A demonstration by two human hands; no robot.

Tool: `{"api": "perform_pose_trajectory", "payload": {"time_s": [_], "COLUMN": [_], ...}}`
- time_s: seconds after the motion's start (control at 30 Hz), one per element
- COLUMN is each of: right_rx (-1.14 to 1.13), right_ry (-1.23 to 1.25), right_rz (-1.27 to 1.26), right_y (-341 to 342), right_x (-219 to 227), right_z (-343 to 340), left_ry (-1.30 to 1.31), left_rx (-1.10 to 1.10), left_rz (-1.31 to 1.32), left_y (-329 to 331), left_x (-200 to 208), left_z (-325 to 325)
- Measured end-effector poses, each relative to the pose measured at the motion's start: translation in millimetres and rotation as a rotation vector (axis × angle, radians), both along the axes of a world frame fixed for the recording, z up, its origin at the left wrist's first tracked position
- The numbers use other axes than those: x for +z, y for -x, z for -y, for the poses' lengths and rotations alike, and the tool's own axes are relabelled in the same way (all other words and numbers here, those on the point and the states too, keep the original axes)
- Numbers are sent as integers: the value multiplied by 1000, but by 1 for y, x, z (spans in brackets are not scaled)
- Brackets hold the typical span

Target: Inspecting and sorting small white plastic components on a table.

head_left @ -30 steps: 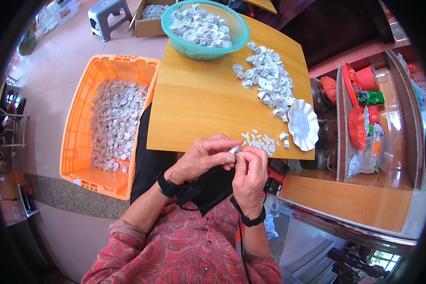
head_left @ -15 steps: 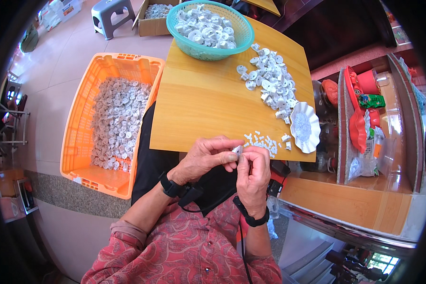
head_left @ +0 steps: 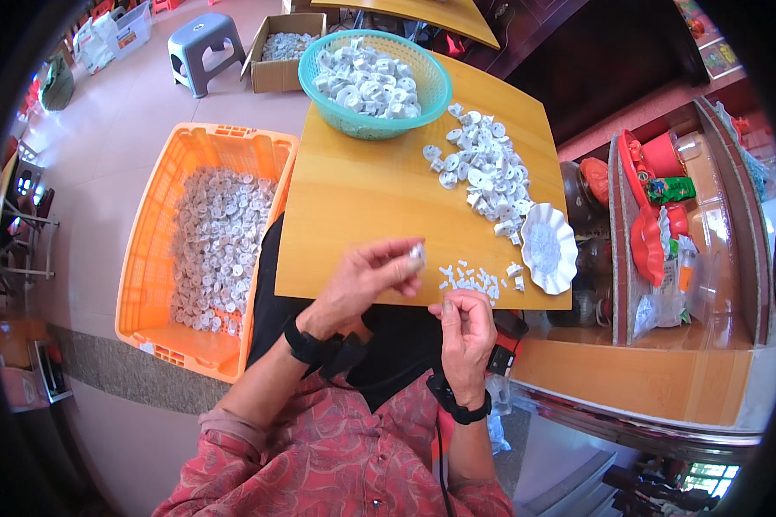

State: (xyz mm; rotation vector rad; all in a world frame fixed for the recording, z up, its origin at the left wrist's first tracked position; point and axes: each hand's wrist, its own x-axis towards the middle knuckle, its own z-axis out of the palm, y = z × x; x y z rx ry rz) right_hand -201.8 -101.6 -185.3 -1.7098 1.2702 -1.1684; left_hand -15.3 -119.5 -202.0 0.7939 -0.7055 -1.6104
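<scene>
Left hand (head_left: 359,282), right hand (head_left: 469,343) now apart

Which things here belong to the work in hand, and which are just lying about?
Seemingly in the work: small pale part in the left hand; tiny white pieces; heaped white parts; fluted dish; teal basket; orange crate.

Seemingly lying about: gray stool; green packet.

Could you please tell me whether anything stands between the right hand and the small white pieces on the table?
Nothing visible does: the right hand is at the near edge of the wooden table, beside the small white pieces.
</scene>
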Motion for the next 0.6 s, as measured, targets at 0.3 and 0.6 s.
{"api": "perform_pose_trajectory", "payload": {"time_s": [0.3,0.6], "right_rx": [36,-36], "right_ry": [6,2], "right_rz": [-123,-115], "right_y": [14,31], "right_x": [-3,-15], "right_z": [-11,-11], "left_ry": [251,434], "left_rx": [347,395], "left_rz": [409,979], "left_y": [-60,-17], "left_x": [76,45], "left_z": [143,166]}}
